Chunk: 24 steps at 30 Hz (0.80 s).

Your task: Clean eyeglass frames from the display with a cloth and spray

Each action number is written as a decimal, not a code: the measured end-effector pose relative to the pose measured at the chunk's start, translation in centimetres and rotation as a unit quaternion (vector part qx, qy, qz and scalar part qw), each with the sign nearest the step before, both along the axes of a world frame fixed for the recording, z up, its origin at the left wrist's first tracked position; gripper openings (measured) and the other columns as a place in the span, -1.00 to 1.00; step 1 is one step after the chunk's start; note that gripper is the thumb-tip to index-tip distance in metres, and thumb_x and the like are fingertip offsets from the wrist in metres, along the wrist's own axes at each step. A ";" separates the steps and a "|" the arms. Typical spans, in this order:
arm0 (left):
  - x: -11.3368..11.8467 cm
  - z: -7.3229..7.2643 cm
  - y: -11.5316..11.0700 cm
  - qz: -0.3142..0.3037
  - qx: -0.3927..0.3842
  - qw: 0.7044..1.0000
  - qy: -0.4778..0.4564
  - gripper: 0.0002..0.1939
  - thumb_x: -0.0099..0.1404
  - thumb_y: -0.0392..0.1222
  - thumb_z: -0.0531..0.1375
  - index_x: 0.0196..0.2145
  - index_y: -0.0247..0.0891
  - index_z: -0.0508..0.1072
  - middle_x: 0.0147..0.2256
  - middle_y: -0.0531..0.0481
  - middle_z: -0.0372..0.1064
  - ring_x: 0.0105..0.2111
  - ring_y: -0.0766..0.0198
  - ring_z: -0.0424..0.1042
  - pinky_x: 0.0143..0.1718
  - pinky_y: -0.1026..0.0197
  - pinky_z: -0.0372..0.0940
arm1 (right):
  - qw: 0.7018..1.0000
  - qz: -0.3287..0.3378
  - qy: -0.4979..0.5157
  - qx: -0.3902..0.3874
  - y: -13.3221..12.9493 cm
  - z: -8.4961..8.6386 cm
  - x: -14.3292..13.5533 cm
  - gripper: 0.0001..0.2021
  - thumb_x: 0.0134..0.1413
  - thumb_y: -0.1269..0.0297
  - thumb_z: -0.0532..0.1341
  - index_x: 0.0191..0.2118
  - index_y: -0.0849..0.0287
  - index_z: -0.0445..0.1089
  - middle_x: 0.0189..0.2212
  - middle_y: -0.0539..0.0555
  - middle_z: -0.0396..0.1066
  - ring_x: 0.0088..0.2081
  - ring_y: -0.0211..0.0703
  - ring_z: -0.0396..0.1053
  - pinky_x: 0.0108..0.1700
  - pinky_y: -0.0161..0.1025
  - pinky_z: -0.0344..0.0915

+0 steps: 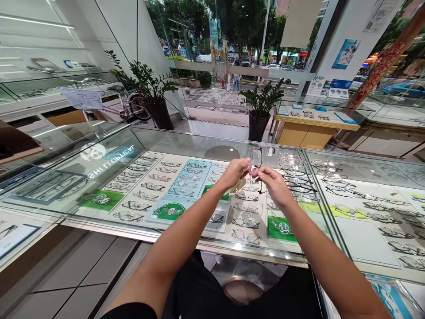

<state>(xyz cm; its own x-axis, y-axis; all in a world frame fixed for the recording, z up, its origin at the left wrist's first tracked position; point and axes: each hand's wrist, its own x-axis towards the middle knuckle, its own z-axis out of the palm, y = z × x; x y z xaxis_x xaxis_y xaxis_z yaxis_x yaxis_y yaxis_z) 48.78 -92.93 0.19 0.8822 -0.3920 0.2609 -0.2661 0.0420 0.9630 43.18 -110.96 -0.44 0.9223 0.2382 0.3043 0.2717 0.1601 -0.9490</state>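
Above the glass display counter (232,248), a pair of eyeglasses (260,154) with thin dark parts is held up between my two hands, turned on end. My left hand (236,172) is closed, its thumb and fingertips pinching near the middle of the frame. From the other side my right hand (274,185) pinches the same middle part, its fingertips touching or almost touching those of the left. The fingers hide the exact spot that each hand grips. Beneath the glass lie rows of eyeglasses (245,223), close below both hands.
Green cards (280,228) and a light-blue panel (190,177) lie inside the case. Another glass case (365,177) adjoins on the right. Beyond the counter stand potted plants (260,99), a bicycle (124,106) and a yellow cabinet (310,130), before glass doors.
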 end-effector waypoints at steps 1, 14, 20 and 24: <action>-0.1 0.0 0.0 -0.001 0.000 1.000 0.004 -0.39 0.31 0.40 0.14 -0.53 -0.22 0.35 -0.56 0.04 0.22 -0.55 0.31 0.18 -0.44 0.18 0.08 | 1.000 0.002 0.000 0.002 0.0 0.0 0.0 -0.76 0.31 -0.03 0.35 -0.28 0.01 0.55 -0.16 0.03 0.55 -0.05 -0.03 0.41 0.03 -0.11 0.26; -0.7 0.6 0.1 -0.065 0.039 0.997 0.029 -0.37 0.35 0.41 0.09 -0.54 -0.22 0.37 -0.58 0.02 0.23 -0.55 0.29 0.19 -0.44 0.18 0.11 | 0.996 -0.051 0.043 0.067 -1.2 0.6 0.8 -0.72 0.18 -0.09 0.41 -0.29 0.01 0.53 -0.12 0.04 0.55 -0.10 -0.07 0.41 -0.04 -0.15 0.34; -0.2 -0.3 -0.1 -0.085 0.123 0.989 0.006 -0.36 0.36 0.40 0.10 -0.58 -0.20 0.26 -0.60 0.03 0.17 -0.56 0.29 0.12 -0.45 0.18 0.03 | 0.987 -0.092 0.069 0.111 -1.6 0.7 1.3 -0.70 0.12 -0.09 0.44 -0.28 0.00 0.47 -0.10 0.03 0.55 -0.13 -0.10 0.43 -0.08 -0.17 0.39; -0.4 -0.6 -0.2 -0.086 0.137 0.987 -0.002 -0.38 0.39 0.36 0.10 -0.58 -0.20 0.23 -0.60 0.05 0.15 -0.56 0.31 0.08 -0.47 0.18 -0.02 | 0.988 -0.092 0.071 0.102 -1.5 0.6 1.3 -0.68 0.11 -0.11 0.44 -0.27 0.00 0.47 -0.09 0.04 0.56 -0.11 -0.08 0.44 -0.08 -0.17 0.41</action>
<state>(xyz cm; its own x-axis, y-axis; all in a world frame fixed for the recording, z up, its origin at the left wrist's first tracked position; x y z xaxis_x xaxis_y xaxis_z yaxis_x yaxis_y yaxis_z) 48.40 -93.16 -0.40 0.7956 -0.5924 0.1267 -0.2810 -0.1756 0.9435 44.52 -112.50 0.11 0.9813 0.0097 0.1922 0.1797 0.3115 -0.9331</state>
